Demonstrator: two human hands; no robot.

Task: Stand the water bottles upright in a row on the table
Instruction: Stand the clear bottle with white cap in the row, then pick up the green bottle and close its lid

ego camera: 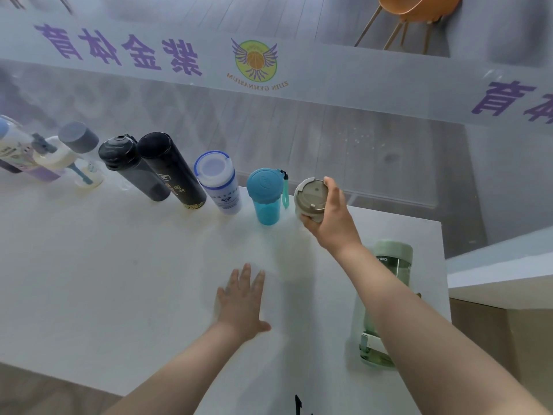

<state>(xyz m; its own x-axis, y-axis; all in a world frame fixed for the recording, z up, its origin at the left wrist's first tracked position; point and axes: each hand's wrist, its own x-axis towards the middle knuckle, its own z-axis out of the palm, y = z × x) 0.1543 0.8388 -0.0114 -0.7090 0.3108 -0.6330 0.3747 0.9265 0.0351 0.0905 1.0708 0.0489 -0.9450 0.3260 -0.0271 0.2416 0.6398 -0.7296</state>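
One beige-lidded bottle (309, 202) is being gripped near its top by the right hand (332, 218), the fingers (330, 182) being wrapped around the lid and body, at the right end of the row along the far edge of the counter (119, 280); whether its base is touching the surface cannot be told, since the hand is hiding it. Just beside it, a blue bottle (267, 196), a white bottle with a blue rim (218, 181), a tall black bottle (172, 170) and a dark grey bottle (131, 167) are being kept upright in line, with more bottles (45, 154) blurred at the far left. Most of the task is judged done. A green bottle (386, 301) is lying on its side near the right edge, partly hidden by the right forearm, and is judged to be left. The left hand (241, 301) is being rested flat on the counter, fingers spread and holding nothing.
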